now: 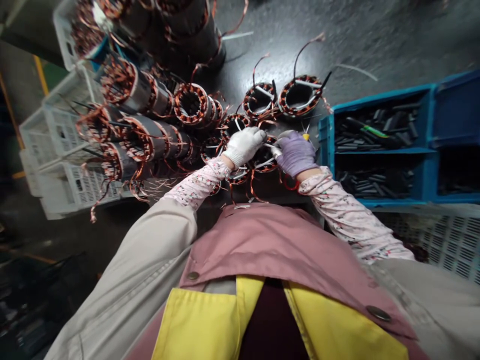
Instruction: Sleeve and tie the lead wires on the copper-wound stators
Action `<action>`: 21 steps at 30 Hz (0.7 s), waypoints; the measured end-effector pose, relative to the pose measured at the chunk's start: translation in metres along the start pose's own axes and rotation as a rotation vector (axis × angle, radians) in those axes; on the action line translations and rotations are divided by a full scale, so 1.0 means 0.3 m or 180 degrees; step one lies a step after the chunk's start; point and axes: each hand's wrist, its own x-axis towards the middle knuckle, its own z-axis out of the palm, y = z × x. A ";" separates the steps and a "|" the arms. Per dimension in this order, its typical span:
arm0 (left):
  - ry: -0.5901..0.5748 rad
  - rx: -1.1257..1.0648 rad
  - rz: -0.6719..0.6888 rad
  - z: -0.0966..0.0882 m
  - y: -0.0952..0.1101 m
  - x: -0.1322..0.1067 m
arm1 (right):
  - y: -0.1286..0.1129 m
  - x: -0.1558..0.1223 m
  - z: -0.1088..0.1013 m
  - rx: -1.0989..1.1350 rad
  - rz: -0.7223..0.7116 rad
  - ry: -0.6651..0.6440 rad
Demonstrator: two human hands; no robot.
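Copper-wound stator [265,162] beneath white-gloved left hand [244,146] and purple-gloved right hand [297,155]

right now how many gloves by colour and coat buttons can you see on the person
white knit glove: 1
purple glove: 1
coat button: 2
total: 4

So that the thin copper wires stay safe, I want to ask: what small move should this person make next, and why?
Probably the white-gloved left hand should steady the white strip on the copper-wound stator, because both hands work close together above that stator's end, and the strip lies among the fine copper wires.
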 end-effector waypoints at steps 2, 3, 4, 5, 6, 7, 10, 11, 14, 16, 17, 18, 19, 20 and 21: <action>-0.0125 0.0210 -0.0015 -0.023 0.013 -0.002 | -0.010 -0.007 -0.005 -0.0031 0.0028 -0.0029; -0.0202 0.0341 0.0014 -0.037 0.023 -0.001 | -0.015 -0.015 -0.006 -0.0054 0.0019 -0.0029; -0.0278 0.0468 0.0065 -0.051 0.035 0.002 | -0.019 -0.026 -0.005 -0.0076 -0.0020 -0.0020; -0.0344 0.0577 0.0107 -0.064 0.047 0.006 | -0.021 -0.039 -0.003 -0.0097 -0.0093 -0.0003; -0.0402 0.0656 0.0109 -0.075 0.061 0.012 | -0.022 -0.053 0.000 -0.0123 -0.0203 0.0015; -0.0455 0.0706 0.0043 -0.084 0.074 0.018 | -0.021 -0.067 0.004 -0.0157 -0.0332 0.0028; -0.0618 0.0301 -0.0011 -0.102 0.111 0.029 | -0.010 -0.094 0.015 -0.0217 -0.0501 -0.0050; -0.0640 -0.0005 0.0098 -0.105 0.119 0.027 | -0.006 -0.097 0.016 -0.0182 -0.0406 -0.0136; -0.0422 -0.1013 0.0512 -0.108 0.109 0.003 | 0.005 -0.095 0.012 0.0000 -0.0164 -0.0321; -0.0144 -0.1294 0.0542 -0.104 0.069 -0.020 | 0.009 -0.097 0.008 -0.0050 -0.0359 -0.0272; -0.0118 -0.1299 0.0590 -0.099 0.044 -0.032 | 0.011 -0.100 0.007 -0.0124 -0.0501 -0.0208; -0.0199 -0.1168 0.0647 -0.093 0.019 -0.041 | 0.011 -0.105 0.008 -0.0193 -0.0619 -0.0141; -0.0378 -0.0908 0.0707 -0.084 -0.001 -0.049 | 0.010 -0.111 0.010 -0.0241 -0.0707 -0.0073; -0.0597 -0.0606 0.0765 -0.074 -0.014 -0.054 | 0.009 -0.117 0.013 -0.0258 -0.0768 -0.0018; -0.0809 -0.0324 0.0817 -0.063 -0.019 -0.056 | 0.008 -0.122 0.018 -0.0251 -0.0819 0.0020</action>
